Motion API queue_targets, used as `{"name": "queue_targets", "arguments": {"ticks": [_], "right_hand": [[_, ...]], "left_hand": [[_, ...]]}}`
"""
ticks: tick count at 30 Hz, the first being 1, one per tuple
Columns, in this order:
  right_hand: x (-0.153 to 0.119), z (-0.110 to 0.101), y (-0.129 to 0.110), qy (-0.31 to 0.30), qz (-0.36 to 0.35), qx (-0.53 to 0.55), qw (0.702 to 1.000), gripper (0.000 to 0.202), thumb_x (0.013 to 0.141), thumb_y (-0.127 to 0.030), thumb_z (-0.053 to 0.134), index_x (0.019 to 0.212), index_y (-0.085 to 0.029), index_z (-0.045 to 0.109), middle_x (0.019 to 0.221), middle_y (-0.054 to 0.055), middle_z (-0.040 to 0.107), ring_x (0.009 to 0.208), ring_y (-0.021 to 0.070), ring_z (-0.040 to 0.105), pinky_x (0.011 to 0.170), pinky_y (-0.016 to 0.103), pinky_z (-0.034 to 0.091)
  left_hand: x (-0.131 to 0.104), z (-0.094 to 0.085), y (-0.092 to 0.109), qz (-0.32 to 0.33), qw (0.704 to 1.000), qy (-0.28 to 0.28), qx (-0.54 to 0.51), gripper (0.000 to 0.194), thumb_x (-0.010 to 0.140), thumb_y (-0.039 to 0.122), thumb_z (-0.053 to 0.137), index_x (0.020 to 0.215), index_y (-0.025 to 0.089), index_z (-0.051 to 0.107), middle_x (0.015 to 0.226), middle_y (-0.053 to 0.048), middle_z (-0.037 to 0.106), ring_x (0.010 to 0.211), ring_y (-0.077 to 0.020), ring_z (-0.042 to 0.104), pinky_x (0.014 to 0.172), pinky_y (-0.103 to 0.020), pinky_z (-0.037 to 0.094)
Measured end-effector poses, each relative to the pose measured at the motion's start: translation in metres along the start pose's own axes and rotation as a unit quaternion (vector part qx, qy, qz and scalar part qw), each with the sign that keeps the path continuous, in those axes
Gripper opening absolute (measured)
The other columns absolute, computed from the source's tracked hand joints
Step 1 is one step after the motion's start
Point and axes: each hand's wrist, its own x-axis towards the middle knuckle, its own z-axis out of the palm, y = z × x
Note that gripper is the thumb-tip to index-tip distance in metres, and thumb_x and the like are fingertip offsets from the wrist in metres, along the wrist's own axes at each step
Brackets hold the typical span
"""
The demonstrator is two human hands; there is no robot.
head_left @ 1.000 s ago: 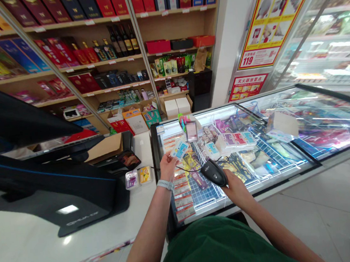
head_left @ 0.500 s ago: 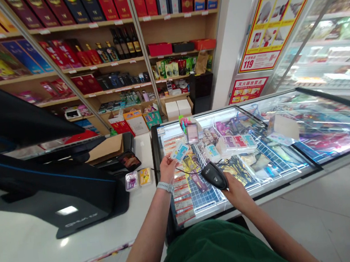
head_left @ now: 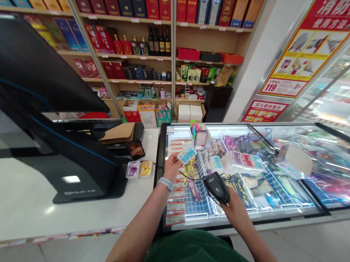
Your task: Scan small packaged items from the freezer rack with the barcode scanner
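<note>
My left hand (head_left: 172, 166) pinches a small blue-and-white pack (head_left: 186, 154) by its left edge, above the glass top of the freezer. To its right, my right hand (head_left: 232, 204) is wrapped round the handle of a black barcode scanner (head_left: 216, 187), whose cable runs left under the pack. On the glass beyond the scanner lie another blue-labelled pack (head_left: 216, 163) and a wrapped multipack (head_left: 242, 162) with purple, red and blue labels. Purple (head_left: 133, 169) and yellow (head_left: 146, 168) packs sit side by side on the white counter.
A large black monitor and stand (head_left: 81, 166) rise from the counter (head_left: 22, 222) at left. On the freezer (head_left: 204, 229) are a colourful item (head_left: 200, 136) at the back and an open white box (head_left: 295, 160) at right. Stocked shelves (head_left: 142, 59) stand behind.
The view has turned, so the surroundings look shifted and tilted. The blue-and-white pack in my left hand now lies flatter and a little farther right. Both hands keep their holds.
</note>
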Motion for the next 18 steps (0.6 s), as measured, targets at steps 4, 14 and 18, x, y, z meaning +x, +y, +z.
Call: {"name": "queue_targets", "arguments": {"ticks": [4,14,18], "right_hand": [[-0.0007,0.0019,0.0003,0.012,-0.002,-0.011,1.000,0.038,0.074,-0.017,0.050,0.112,-0.018,0.052,0.103,0.010,0.064,0.098,0.0254,0.062,0.083,0.037,0.050],[-0.0005,-0.0016,-0.0071,0.004,-0.007,-0.023,1.000,0.036,0.076,-0.016,0.049,0.111,-0.020,0.054,0.097,0.007,0.065,0.093,0.0236,0.063,0.078,0.034,0.050],[0.0002,-0.0021,-0.0080,-0.005,-0.007,-0.027,1.000,0.035,0.076,-0.016,0.049,0.110,-0.020,0.054,0.099,0.008,0.064,0.093,0.0241,0.063,0.078,0.034,0.050]], "left_hand": [[-0.0005,-0.0002,0.0010,0.003,1.000,0.002,-0.006,0.032,0.057,0.012,0.074,0.087,0.015,0.062,0.076,-0.003,0.068,0.071,-0.0137,0.063,0.065,-0.025,0.051],[-0.0005,-0.0008,0.0018,0.009,1.000,-0.004,-0.004,0.031,0.058,0.008,0.071,0.087,0.015,0.062,0.071,-0.001,0.067,0.067,-0.0120,0.061,0.061,-0.022,0.049],[-0.0009,-0.0009,0.0022,0.011,1.000,-0.004,-0.003,0.031,0.058,0.009,0.072,0.087,0.015,0.062,0.071,-0.001,0.067,0.067,-0.0124,0.061,0.060,-0.022,0.049]]}}
